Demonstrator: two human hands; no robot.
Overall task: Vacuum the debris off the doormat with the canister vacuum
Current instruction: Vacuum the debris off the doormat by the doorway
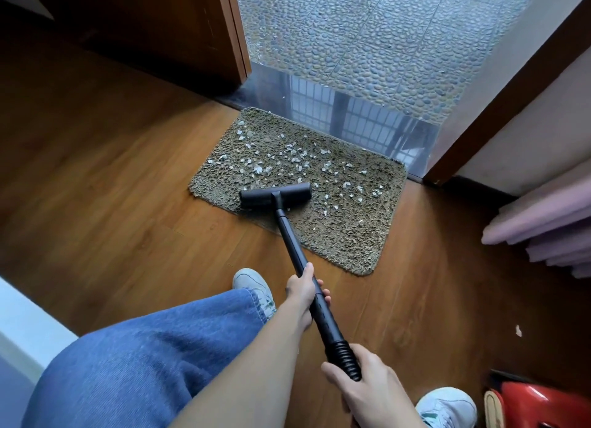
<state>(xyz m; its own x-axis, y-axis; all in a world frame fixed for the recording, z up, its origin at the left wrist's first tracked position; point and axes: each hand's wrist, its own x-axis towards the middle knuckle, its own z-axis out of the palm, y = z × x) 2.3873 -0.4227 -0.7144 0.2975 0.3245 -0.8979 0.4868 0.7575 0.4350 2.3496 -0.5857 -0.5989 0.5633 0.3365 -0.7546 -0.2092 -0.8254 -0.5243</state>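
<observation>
- While one black vacuum wand [289, 235] slants up the middle of the view, both hands are closed around it: the left hand [303, 288] wraps the smooth tube partway along, and the right hand [364, 383] grips lower, where the ribbed hose [343, 357] joins the tube.
- One T-shaped black floor head [275, 194] sits at the wand's far end, lying flat on the near left part of the doormat [345, 235].
- There is one doormat, a shaggy olive-brown rectangle lying on the wooden floor [112, 188], its far edge against the glossy dark threshold [345, 114] of the doorway.
- The debris [287, 159], pale whitish flakes too many to count, is scattered across the far and middle parts of the mat, mostly beyond and to the right of the floor head.
- One separate pale flake [518, 330] lies on the bare floor at the right, well apart from the mat.
- Two light sneakers show: one [252, 283] under a blue denim trouser leg [144, 347], one [447, 405] at the bottom right.
- One red vacuum canister [543, 405] sits in the bottom right corner, just beside the second sneaker.
</observation>
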